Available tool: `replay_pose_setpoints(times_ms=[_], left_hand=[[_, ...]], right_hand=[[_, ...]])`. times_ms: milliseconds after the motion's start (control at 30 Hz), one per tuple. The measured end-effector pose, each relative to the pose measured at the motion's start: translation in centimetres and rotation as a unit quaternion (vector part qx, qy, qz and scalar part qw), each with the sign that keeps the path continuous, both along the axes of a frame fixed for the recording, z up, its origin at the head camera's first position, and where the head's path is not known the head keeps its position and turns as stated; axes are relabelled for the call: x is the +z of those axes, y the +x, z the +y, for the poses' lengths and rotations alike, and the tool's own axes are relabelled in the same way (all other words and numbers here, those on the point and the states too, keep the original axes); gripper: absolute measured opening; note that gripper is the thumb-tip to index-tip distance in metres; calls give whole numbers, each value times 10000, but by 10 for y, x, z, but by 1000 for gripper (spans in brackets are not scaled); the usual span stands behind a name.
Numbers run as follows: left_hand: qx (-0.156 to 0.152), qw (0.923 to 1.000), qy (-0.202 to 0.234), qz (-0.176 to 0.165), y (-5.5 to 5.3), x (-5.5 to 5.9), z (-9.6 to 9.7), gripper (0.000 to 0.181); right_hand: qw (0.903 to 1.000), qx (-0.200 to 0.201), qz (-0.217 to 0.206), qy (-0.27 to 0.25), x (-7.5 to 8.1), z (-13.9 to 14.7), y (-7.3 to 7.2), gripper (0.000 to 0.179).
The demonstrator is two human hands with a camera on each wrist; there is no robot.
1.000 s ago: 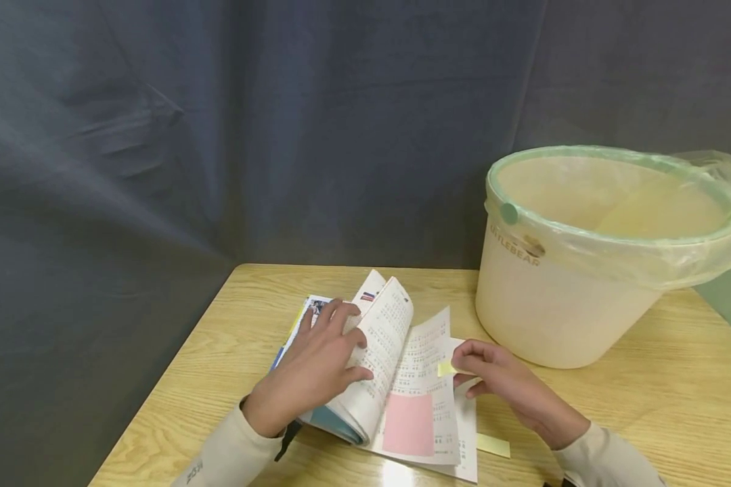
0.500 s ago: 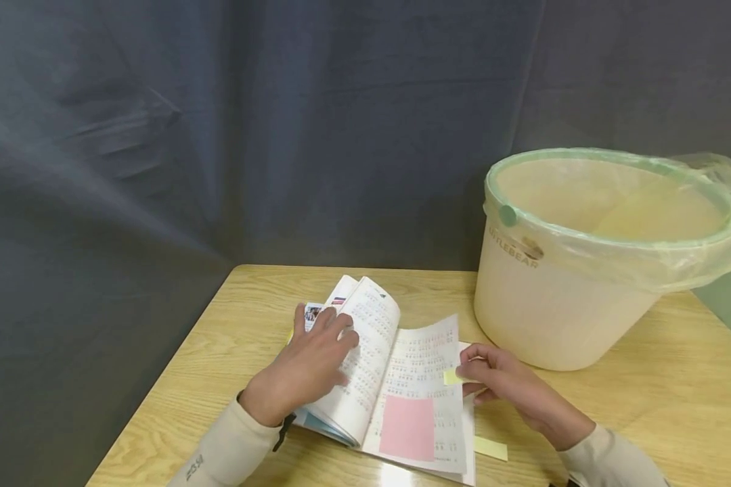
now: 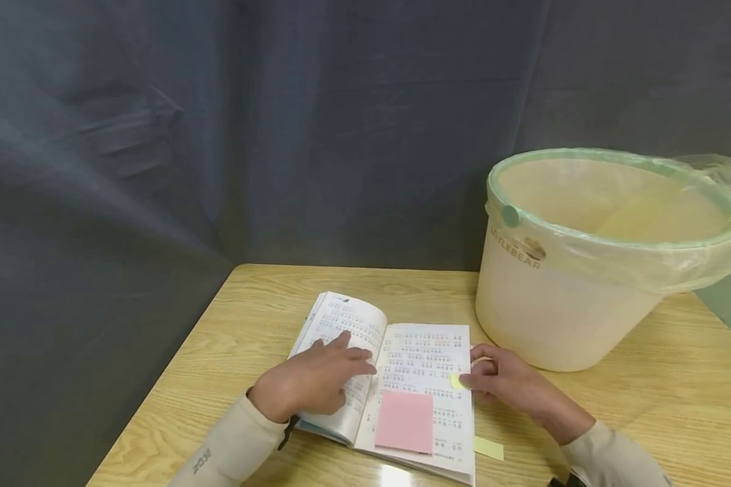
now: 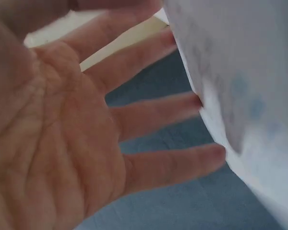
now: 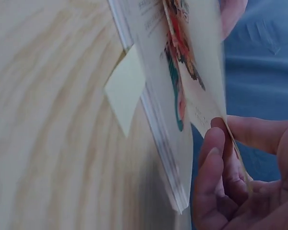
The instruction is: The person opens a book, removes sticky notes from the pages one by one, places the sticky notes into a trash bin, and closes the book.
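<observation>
An open book (image 3: 426, 355) with printed pages lies on the wooden table. My left hand (image 3: 313, 379) rests on its left page, fingers spread. In the left wrist view, the extended fingertips touch the edge of a blurred page (image 4: 245, 72). A pink sticky note (image 3: 404, 423) covers the lower part of the right page. At that page's outer edge, my right hand (image 3: 512, 385) pinches a yellow sticky tab (image 3: 457, 381) between thumb and fingers, as the right wrist view also shows. Lower down, another yellow tab (image 3: 489, 448) sticks out from the book's right side.
A large cream bin (image 3: 548, 304) with a green rim and a clear plastic liner stands right of the book, close behind my right hand. The wooden table (image 3: 280, 287) ends at a dark curtain (image 3: 365, 135) behind and to the left.
The raised left pages have come down leftward under my left hand. The right page, lifted and curled before, now lies flatter. My right hand has shifted slightly rightward and down, still pinching the yellow tab.
</observation>
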State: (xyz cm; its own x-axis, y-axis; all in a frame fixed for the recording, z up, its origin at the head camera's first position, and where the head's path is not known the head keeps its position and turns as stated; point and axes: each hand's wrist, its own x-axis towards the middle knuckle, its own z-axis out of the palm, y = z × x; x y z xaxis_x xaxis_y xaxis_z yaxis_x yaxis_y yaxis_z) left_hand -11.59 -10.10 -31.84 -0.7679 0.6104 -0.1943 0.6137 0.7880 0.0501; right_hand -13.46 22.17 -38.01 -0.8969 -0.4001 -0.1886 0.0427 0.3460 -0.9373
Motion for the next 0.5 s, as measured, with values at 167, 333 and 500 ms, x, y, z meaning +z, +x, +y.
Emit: replay_pose_setpoints(times_ms=[167,333,500], left_hand=[[156,9994,-295,-8,1,-12,11,66],[329,9981,-515,93,5,-25,23,76],[184,9959,-659,593,6,-34,28,76]], right_hand=[[10000,56,42,-5,-6,4,-2,41],[9994,-74,277,171,-11,8,-5,42],[9987,-119,428,256,-13,11,-8,41]])
